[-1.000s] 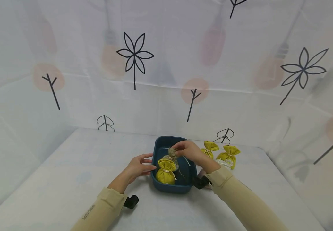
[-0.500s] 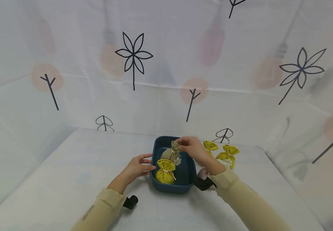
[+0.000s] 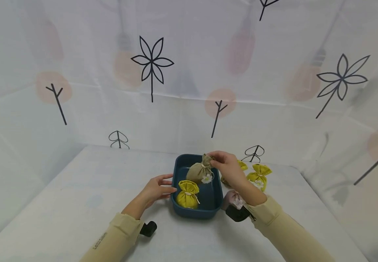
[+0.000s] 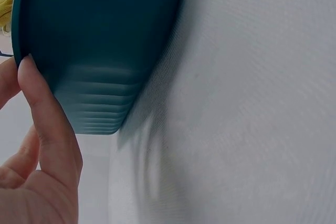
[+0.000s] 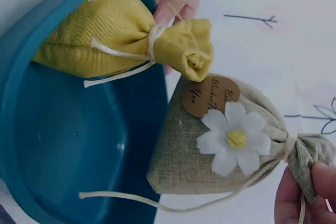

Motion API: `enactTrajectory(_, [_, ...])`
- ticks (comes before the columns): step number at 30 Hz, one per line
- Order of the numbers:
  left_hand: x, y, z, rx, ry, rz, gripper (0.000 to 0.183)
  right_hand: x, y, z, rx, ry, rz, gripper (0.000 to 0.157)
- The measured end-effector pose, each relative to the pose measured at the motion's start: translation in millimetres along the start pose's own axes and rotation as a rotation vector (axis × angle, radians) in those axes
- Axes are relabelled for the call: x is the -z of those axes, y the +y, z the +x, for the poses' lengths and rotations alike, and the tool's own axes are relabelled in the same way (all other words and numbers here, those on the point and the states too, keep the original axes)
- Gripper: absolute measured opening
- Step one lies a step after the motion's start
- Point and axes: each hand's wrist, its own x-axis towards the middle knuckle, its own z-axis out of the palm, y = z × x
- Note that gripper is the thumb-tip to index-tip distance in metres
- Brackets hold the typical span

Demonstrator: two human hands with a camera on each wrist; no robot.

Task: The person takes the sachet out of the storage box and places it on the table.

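Observation:
My right hand pinches the gathered neck of a beige linen drawstring pouch. A white daisy, a small brown tag and a trailing cord show on this pouch in the right wrist view. It hangs tilted over the far part of a dark blue basin. A yellow drawstring pouch sits in the basin's near left corner. At the left wall, my left hand holds the rim between thumb and fingers; in the left wrist view its fingertips meet at the edge of the basin.
Right of the basin lie another yellow pouch and a pinkish pouch. Behind my right hand, one more yellow pouch is mostly hidden. A white cloth covers the table, and a printed curtain stands behind it.
My right hand has lifted the beige pouch and moved it to the right, away from the yellow pouch, turning its daisy into view. The left hand stays at the rim.

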Motion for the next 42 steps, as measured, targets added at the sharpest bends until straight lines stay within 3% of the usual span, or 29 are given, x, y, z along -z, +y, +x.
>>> enactTrajectory(11, [0.4,-0.1,0.1,0.004,0.002,-0.012,0.064,10.0,-6,-23,0.007,0.121,-0.010,0.023])
enactTrajectory(16, [0.2,-0.8,0.4,0.009,0.010,-0.020,0.064,16.8,-10,-34,0.037,0.133,0.008,0.023])
enactTrajectory(25, [1.3,-1.9,0.4,0.001,0.012,-0.018,0.064,30.1,-14,-53,0.007,0.160,-0.005,0.024])
enactTrajectory(34, [1.3,-1.0,-0.3,0.002,0.009,-0.019,0.063,42.4,-6,-71,0.103,0.224,0.010,0.023])
enactTrajectory(42, [0.2,0.1,-0.5,0.003,0.007,-0.015,0.063,51.4,8,-90,0.069,0.291,0.004,0.024])
